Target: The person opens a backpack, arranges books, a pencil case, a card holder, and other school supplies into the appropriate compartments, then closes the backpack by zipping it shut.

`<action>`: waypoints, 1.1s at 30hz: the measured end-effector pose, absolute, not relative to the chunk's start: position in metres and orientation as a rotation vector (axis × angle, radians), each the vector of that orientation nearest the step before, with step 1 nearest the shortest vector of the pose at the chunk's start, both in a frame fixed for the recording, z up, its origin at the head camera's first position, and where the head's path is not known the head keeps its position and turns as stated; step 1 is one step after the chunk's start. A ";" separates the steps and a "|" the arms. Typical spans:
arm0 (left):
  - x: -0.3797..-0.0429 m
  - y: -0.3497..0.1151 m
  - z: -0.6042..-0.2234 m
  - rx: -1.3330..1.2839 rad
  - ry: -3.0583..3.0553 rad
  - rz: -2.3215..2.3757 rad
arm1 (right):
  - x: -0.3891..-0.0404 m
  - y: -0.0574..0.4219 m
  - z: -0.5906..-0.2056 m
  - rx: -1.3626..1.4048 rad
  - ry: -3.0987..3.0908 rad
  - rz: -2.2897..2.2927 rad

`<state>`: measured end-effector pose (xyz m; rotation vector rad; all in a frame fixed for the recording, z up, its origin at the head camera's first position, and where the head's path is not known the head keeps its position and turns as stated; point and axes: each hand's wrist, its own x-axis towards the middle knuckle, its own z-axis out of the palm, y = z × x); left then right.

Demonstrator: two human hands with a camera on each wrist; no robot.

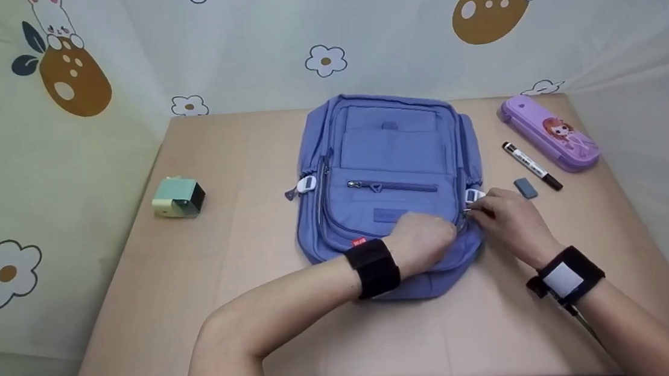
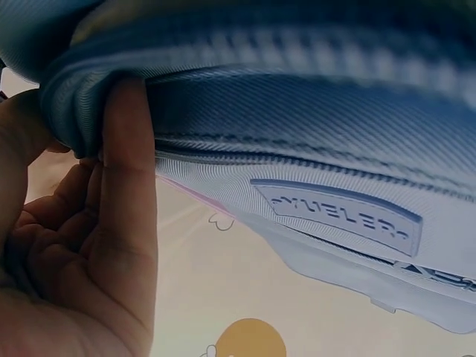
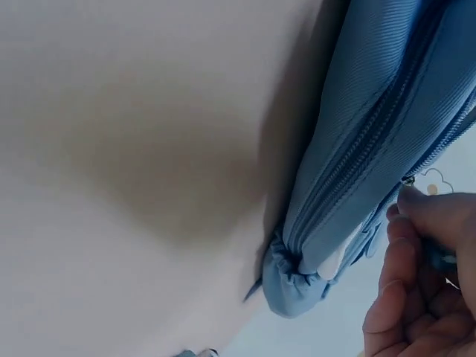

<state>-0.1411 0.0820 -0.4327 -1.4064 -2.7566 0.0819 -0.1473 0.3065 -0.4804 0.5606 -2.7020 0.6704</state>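
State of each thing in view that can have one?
Blue fabric backpack, lying front up
Straight front-pocket zip, looks closed
Left hand, pinching backpack fabric
Right hand, pinching small metal zip pull
Purple oblong pencil case, closed
Black-and-white cylindrical marker, capped
Mint-and-yellow block, open or shut unclear

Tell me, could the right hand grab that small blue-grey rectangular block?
Probably yes: the block lies close beside the right hand, with nothing between them, though it would first need to release the silver metal zipper pull.

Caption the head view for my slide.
Left hand grips a blue fabric backpack on a tan table; right hand pinches its metal zipper pull.
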 end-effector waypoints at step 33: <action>-0.143 0.079 -0.435 -1.482 -2.744 0.024 | -0.209 0.314 -0.466 0.458 -2.711 0.424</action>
